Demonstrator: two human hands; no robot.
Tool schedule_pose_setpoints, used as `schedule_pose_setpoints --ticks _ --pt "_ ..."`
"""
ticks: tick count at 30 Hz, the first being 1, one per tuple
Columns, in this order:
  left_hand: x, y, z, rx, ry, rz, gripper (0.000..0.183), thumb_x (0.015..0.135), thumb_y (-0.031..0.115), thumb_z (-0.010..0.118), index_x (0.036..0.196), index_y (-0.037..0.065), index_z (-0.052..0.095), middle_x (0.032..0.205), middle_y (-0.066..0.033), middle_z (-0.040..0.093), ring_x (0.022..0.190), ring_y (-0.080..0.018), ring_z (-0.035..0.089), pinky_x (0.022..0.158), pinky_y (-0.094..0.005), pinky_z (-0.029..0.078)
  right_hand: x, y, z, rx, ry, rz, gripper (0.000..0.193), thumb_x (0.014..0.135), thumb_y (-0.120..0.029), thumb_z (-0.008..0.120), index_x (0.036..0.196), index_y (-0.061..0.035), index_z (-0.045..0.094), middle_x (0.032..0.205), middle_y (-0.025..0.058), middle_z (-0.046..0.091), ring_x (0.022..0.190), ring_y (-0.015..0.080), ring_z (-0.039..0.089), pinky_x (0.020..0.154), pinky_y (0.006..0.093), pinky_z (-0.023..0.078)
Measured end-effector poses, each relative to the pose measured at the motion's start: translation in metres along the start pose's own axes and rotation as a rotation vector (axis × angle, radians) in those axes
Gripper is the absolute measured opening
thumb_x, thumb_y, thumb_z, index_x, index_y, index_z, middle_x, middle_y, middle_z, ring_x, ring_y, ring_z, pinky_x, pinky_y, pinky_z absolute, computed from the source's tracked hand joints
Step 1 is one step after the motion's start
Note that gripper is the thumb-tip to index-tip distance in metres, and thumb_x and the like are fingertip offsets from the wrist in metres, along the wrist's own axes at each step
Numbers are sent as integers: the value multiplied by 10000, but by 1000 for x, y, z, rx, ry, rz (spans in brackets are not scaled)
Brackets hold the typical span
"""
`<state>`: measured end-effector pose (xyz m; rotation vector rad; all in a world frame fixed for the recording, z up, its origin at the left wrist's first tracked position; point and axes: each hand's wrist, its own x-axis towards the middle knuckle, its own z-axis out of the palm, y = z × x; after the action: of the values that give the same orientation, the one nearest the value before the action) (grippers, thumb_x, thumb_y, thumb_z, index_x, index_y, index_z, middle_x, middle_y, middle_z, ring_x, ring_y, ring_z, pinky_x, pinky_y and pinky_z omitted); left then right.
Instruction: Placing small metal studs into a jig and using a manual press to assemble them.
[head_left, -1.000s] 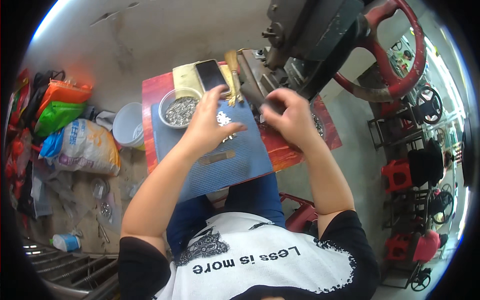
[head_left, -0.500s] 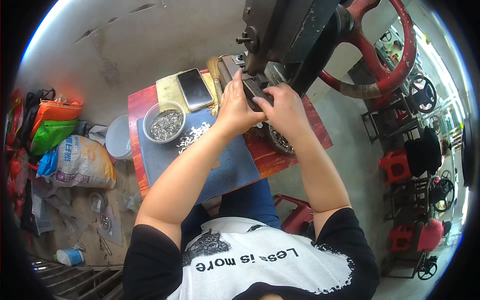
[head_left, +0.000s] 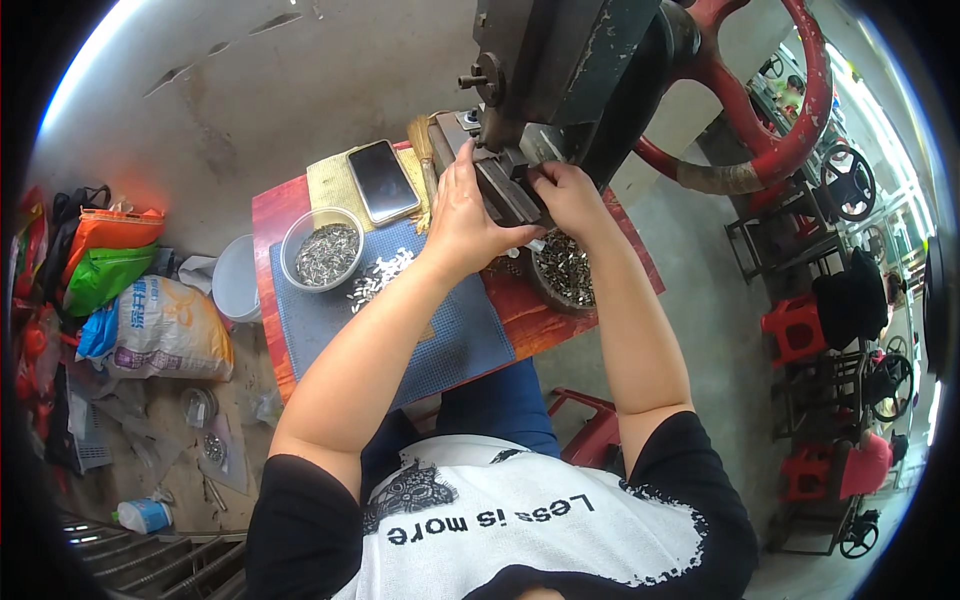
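Observation:
A dark metal die (head_left: 508, 190) sits under the ram of a hand press (head_left: 550, 75). My left hand (head_left: 462, 228) lies along the die's left side, fingers stretched and thumb spread toward its near end. At the die's right side, my right hand (head_left: 572, 203) has thumb and forefinger pinched together; whatever is between them is hidden. Just below the right hand is a round bowl of small metal pieces (head_left: 565, 272), partly covered by my forearm. Left of my left forearm, small white pieces (head_left: 378, 280) lie loose on a blue mat (head_left: 465, 345), beside a clear tub of metal pieces (head_left: 326, 255).
The press has a large red handwheel (head_left: 745, 180) on its right. A phone (head_left: 383, 182) rests on a yellow cloth (head_left: 328, 188), near a straw brush (head_left: 424, 160). Bags (head_left: 165, 330) and a white bucket (head_left: 238, 280) stand left of the red table (head_left: 545, 328).
My right hand has drawn back from the top of the die to its right side, uncovering the die and more of the bowl. My left hand stays in nearly the same place.

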<state>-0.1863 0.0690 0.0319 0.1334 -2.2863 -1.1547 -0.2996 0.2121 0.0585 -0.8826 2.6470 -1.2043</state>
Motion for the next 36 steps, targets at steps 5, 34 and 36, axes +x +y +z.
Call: schedule_pose_setpoints --ticks 5,34,36 --pt "0 1 1 51 -4 27 1316 553 393 937 1520 -59 168 1388 -259 450 1346 -409 405 1151 -463 315 1 14 6 260 -8 -5 352 948 -296 572 995 34 684 958 288 673 953 454 649 845 491 499" --pt "9 9 -16 317 -120 13 1341 574 531 895 1532 -75 178 1412 -239 477 1345 -359 439 1136 -451 320 -98 -39 160 -260 -396 -647 290 804 -34 635 1091 -11 666 1088 227 693 987 390 681 816 460 569" --pt "6 4 -20 272 -101 -12 1339 561 502 916 1525 -79 191 1421 -248 465 1356 -371 436 1151 -446 311 -105 -56 135 -261 -379 -622 256 800 -56 639 1050 -4 657 1022 224 697 945 387 686 797 471 566"
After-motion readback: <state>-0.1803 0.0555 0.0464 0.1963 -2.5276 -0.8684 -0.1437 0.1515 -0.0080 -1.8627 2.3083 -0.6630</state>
